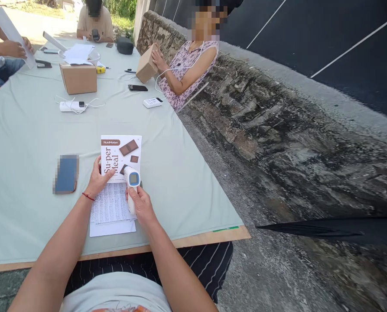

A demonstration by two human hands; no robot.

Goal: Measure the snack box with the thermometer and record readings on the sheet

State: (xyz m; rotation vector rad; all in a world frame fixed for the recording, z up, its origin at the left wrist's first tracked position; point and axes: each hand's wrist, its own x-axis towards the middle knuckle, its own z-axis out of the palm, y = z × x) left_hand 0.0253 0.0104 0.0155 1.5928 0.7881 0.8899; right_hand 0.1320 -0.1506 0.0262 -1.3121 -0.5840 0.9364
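Note:
My left hand (99, 178) grips the lower left side of a white box (110, 151) printed "NutriMotion Su-per Meal" with brown chocolate pieces. In my right hand (142, 205) is a white infrared thermometer (131, 197), its fingers wrapped round the handle. The thermometer's blue-framed screen faces me, and its head overlaps the box's lower right corner. Beneath both hands lie printed sheets of paper (110, 210) on the cloth-covered table (167, 173). A blue phone or notebook-like thing (66, 174), partly blurred, rests to the left of my left hand.
Farther up the table stand a cardboard box (79, 80) with papers on top, a white power bank with cable (72, 106), a black phone (138, 88) and a white device (153, 102). One person on the right holds a cardboard box (147, 64). Two others sit farther off.

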